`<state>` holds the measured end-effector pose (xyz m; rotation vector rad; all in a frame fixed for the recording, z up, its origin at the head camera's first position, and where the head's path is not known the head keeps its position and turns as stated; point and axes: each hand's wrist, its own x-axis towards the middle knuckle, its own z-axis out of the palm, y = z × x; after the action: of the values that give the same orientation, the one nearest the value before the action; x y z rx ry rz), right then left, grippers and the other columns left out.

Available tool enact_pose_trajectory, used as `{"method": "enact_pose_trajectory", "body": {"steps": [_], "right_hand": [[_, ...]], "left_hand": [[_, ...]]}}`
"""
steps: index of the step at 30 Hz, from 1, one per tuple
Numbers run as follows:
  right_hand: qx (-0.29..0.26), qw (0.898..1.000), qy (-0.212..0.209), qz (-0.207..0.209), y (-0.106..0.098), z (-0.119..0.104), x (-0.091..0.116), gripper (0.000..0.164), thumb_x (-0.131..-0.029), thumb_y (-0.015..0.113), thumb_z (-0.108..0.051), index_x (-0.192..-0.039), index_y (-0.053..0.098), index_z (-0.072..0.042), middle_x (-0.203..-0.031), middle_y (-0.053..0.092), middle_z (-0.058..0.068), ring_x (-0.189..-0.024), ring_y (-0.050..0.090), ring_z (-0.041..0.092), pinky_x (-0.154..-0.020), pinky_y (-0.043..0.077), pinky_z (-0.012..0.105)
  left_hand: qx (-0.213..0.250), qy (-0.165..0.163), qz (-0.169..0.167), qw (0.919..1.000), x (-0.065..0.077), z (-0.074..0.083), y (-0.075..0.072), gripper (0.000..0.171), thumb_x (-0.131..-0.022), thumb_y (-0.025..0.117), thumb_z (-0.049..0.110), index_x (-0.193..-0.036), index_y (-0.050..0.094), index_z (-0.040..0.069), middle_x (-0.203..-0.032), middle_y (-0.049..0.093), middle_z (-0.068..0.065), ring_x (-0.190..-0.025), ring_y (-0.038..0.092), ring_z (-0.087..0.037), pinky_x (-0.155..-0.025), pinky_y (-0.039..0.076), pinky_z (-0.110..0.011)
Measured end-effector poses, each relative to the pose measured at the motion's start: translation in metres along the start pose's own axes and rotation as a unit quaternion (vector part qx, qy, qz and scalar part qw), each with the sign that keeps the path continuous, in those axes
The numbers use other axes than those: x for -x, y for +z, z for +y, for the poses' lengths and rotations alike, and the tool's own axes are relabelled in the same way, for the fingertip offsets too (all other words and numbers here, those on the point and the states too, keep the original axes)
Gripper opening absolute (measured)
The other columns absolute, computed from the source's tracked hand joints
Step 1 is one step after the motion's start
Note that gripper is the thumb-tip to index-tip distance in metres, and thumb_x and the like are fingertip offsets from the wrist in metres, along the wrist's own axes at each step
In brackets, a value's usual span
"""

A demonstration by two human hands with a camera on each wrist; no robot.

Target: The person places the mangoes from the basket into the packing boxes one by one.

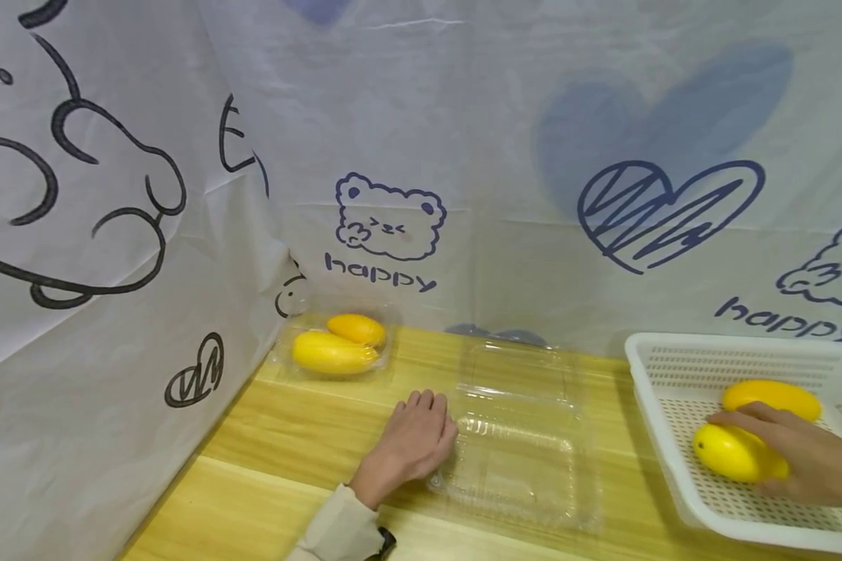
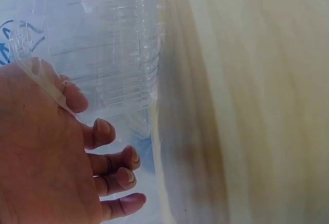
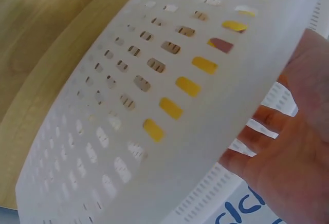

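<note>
In the white basket (image 1: pixel 681 487), my right hand (image 1: pixel 807 460) grips a smooth yellow mango-like fruit (image 1: pixel 733 453), fingers over its top. A second yellow fruit (image 1: pixel 772 399) lies just behind it. In the right wrist view, the basket wall (image 3: pixel 205 126) hides most of the held fruit, with yellow showing through its slots. My left hand (image 1: pixel 414 436) rests at the left edge of an opened clear plastic clamshell box (image 1: pixel 526 467). In the left wrist view, its thumb overlaps the box's rim (image 2: pixel 49 82) and its fingers are loosely bent.
Another clear box (image 1: pixel 281 354) at the back left holds two yellow fruits (image 1: pixel 333 352). Printed white cloth (image 1: pixel 505 156) hangs behind and along the left of the wooden table (image 1: pixel 252 475). The opened box lies between my left hand and the basket.
</note>
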<state>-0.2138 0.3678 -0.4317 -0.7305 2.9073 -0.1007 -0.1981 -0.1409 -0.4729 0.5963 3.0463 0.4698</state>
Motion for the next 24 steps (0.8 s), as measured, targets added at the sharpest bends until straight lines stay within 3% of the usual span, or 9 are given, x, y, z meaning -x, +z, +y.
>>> {"method": "enact_pose_trajectory", "body": {"steps": [8,19,24], "right_hand": [[-0.002,0.999,0.002,-0.036,0.001,0.008,-0.007,0.088,-0.059,0.097,-0.024,-0.136,0.059,-0.005,-0.125,0.06,0.027,-0.106,0.061,0.045,-0.084,0.048,0.07],[-0.004,0.999,0.002,-0.049,-0.003,0.005,-0.01,0.09,-0.063,0.095,-0.03,-0.139,0.056,-0.005,-0.128,0.061,0.027,-0.109,0.061,0.046,-0.086,0.047,0.07],[-0.003,0.999,0.016,-0.034,-0.011,0.003,-0.007,0.09,-0.064,0.095,-0.033,-0.14,0.053,-0.007,-0.123,0.063,0.024,-0.104,0.063,0.042,-0.083,0.048,0.069]], "left_hand": [[0.002,-0.005,0.0,1.0,0.0,0.001,0.001,0.024,-0.104,0.034,0.024,-0.098,0.051,0.008,-0.101,0.054,-0.011,-0.093,0.048,-0.026,-0.081,0.041,-0.042],[-0.003,-0.007,0.002,1.0,0.001,0.0,-0.001,0.025,-0.104,0.034,0.024,-0.098,0.051,0.008,-0.1,0.055,-0.011,-0.092,0.048,-0.026,-0.081,0.042,-0.042],[-0.009,-0.005,0.001,0.9999,0.001,0.002,-0.002,0.025,-0.104,0.034,0.024,-0.096,0.05,0.008,-0.096,0.053,-0.009,-0.089,0.046,-0.025,-0.079,0.04,-0.039]]}}
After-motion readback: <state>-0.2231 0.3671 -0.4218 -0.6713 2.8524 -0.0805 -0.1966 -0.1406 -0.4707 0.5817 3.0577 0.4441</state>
